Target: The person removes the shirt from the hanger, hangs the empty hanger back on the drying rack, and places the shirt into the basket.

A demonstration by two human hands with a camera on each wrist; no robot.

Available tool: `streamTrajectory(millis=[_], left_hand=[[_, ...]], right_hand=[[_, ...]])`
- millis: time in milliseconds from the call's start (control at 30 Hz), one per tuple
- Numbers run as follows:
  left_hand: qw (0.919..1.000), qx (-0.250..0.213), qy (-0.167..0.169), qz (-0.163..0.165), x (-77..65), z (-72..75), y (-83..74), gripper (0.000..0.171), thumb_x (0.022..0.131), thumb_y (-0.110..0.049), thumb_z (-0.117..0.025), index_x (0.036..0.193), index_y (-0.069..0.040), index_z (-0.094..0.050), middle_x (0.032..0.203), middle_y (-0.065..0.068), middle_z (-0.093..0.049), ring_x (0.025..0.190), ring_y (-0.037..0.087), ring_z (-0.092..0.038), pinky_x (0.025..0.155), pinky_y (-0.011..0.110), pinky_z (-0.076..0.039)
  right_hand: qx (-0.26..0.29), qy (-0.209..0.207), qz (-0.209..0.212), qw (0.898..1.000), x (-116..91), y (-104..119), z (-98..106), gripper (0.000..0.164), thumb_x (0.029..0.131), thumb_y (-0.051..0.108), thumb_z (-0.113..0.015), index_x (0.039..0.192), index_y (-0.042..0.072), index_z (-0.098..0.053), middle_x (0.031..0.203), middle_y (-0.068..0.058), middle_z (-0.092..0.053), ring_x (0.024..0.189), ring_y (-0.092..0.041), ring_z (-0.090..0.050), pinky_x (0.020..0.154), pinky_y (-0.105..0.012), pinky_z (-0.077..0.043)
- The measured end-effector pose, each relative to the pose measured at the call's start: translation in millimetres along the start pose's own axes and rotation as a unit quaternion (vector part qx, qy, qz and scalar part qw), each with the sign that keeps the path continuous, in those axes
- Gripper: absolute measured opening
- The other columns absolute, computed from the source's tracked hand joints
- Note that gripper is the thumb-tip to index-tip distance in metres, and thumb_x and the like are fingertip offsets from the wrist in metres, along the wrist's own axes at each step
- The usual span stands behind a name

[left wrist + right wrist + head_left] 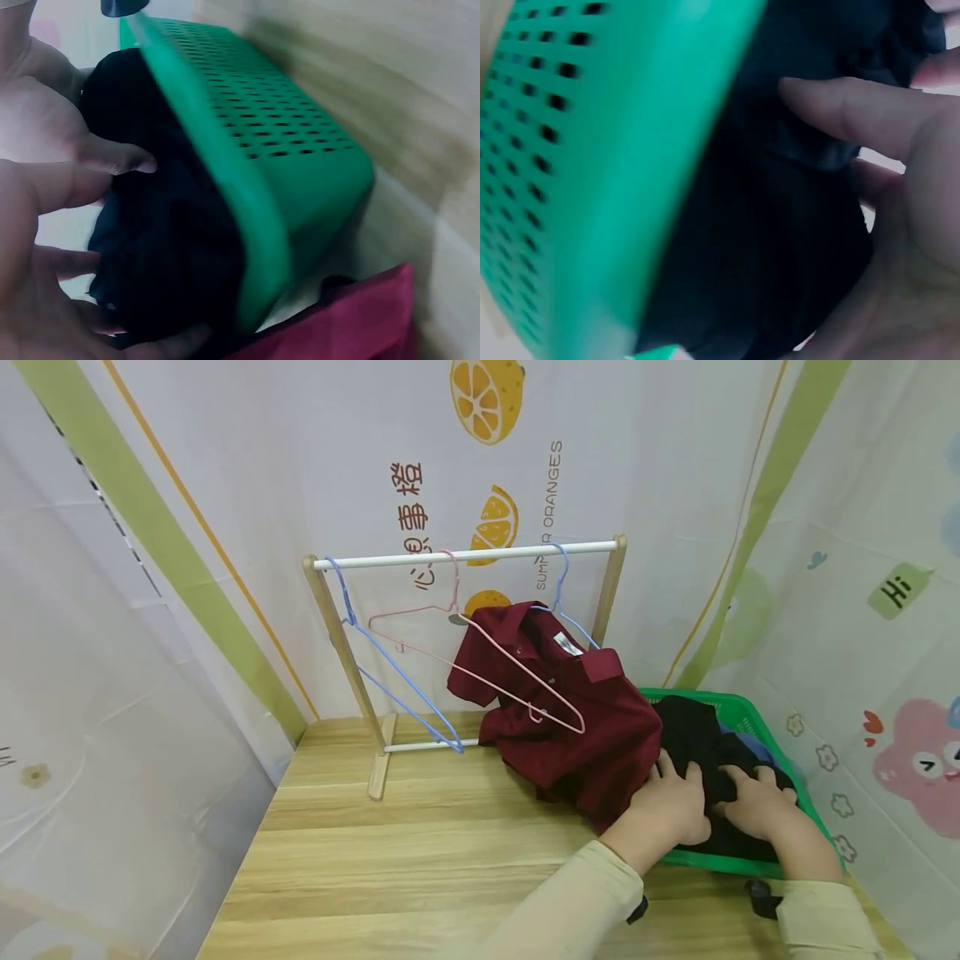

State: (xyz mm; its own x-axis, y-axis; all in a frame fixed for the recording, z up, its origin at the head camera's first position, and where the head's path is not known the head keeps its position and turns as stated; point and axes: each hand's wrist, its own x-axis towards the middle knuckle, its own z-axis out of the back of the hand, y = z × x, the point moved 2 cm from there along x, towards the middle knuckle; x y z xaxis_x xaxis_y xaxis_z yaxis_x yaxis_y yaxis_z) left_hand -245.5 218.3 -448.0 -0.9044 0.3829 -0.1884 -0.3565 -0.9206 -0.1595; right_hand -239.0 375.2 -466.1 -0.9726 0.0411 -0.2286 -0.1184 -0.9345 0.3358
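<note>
A black garment (693, 731) lies bunched in the green basket (738, 700) on the right of the table. My left hand (671, 806) rests on its left part, fingers spread, beside the hem of a dark red shirt (577, 718). On the right part of the cloth lies my right hand (761, 810), its fingers spread and slightly bent. The left wrist view has both hands over the black cloth, near the basket's rim (202, 142). In the right wrist view the thumb (840, 105) touches the cloth, while some fingertips are hidden.
A small rack (480, 555) of wood and white bars stands at the back. From it hang a blue hanger (405, 672) at left, a pink hanger (480, 672) and another blue hanger (558, 585) carrying the red shirt. A bluish cloth (757, 747) shows in the basket.
</note>
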Motion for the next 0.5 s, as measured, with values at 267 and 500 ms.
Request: streamTrajectory(millis=[267,500], left_hand=[[0.9973,0.013,-0.070,-0.020,-15.7,30.4,4.6,0.054,0.098,-0.056,-0.068,0.148,-0.042,-0.054,0.164,-0.009,-0.042,0.130,0.007,-0.062,0.083,0.031,-0.060],[0.9906,-0.019,-0.106,-0.085,-34.1,60.3,13.9,0.031,0.101,-0.044,-0.064,0.131,-0.036,-0.067,0.132,-0.013,-0.067,0.114,0.005,-0.067,0.082,0.024,-0.058]], right_hand=[[0.010,-0.043,-0.009,0.999,-15.0,22.8,28.9,0.079,0.103,0.037,-0.065,0.162,0.002,-0.027,0.157,-0.053,0.002,0.130,-0.089,-0.010,0.093,-0.101,-0.016],[-0.005,-0.091,0.006,0.996,-30.8,52.3,55.1,0.069,0.108,0.033,-0.056,0.163,0.003,-0.029,0.161,-0.047,-0.009,0.135,-0.081,-0.018,0.094,-0.100,-0.016]])
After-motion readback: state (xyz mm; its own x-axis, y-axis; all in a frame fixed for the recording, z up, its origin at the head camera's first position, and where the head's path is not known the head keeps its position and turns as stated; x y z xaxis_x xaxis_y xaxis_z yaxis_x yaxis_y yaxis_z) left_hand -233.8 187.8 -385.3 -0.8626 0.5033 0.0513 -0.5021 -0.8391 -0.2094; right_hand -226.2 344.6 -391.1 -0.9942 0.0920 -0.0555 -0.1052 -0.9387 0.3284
